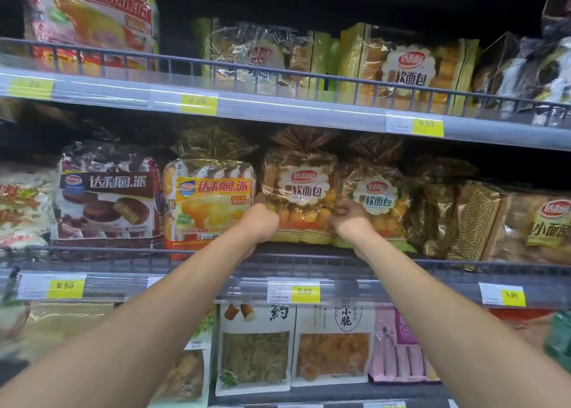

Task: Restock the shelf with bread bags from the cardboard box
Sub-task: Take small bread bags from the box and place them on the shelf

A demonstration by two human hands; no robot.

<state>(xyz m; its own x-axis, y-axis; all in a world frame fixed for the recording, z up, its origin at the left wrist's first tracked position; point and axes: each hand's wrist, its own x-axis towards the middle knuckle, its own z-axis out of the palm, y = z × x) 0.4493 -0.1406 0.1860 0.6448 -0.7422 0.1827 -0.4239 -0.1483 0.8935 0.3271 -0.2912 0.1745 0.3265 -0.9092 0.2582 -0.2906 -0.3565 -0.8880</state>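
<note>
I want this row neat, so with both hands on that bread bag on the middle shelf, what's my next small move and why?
Probably push the bread bag straight back, then let go. Your left hand and right hand grip its lower corners, it stands upright beside a matching bag, and its base sits near the shelf rail.

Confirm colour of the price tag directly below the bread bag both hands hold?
Yellow price tag with a white part; head view.

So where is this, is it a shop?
Most likely yes, a supermarket snack aisle: tiered shelves with a wire rail, yellow price tags, and many packaged bread bags which both hands are setting in place.
</note>
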